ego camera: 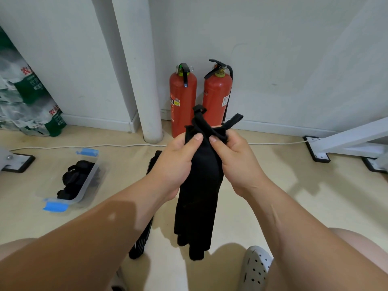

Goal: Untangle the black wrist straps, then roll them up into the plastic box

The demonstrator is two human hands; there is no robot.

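Note:
A bundle of black wrist straps (199, 196) hangs in front of me, its loops sticking up above my fingers. My left hand (178, 162) grips the bundle's upper left side with the thumb pressed on the fabric. My right hand (233, 158) pinches the upper right side, where a loop end pokes out. The clear plastic box (88, 181) with blue tape on its ends sits on the floor to the left and holds several rolled black straps. Another black strap (140, 244) lies on the floor under my left forearm, partly hidden.
Two red fire extinguishers (183, 101) stand against the wall behind the straps, beside a white pipe (142, 80). A white cable (84, 147) runs along the floor. White frame legs (344, 141) stand at right, packed water bottles (27, 97) at left. My grey shoe (255, 269) is at the bottom.

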